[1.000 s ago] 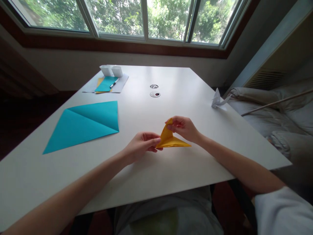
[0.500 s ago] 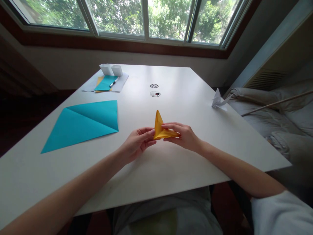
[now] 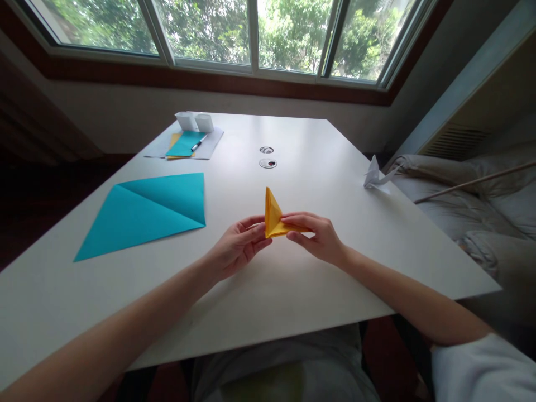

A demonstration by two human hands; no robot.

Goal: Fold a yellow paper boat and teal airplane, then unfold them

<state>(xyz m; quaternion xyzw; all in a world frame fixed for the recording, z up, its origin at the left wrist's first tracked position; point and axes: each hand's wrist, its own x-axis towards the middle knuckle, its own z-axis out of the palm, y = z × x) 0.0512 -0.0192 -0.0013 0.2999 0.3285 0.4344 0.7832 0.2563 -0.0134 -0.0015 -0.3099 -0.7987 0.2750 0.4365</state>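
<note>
We held the yellow folded paper (image 3: 273, 220) up in front of us, near the close side of the white tabletop (image 3: 318, 296). We could not tell if its bottom touched down. 1 pointed part stood up tall, and the other part lay low and stuck out to the right.

Our left hand (image 3: 239, 245) had its grip pinching the left edge, down by the bottom corner. Our right hand (image 3: 319, 237) had its grip pinching the low part, with fingers on top and the thumb below.

We thought the paper would be very light and a bit bendy. Where the folds piled up, it would feel thicker and more stiff. A hard squeeze could crumple it, and a big tug could rip it. The best spots to hold looked like the bottom corner and the thick folded edges, not the thin tip.

A big blue paper (image 3: 154, 215) lay off to the left, well apart from our hands. A white paper bird (image 3: 374, 176) sat near the right edge.
</note>
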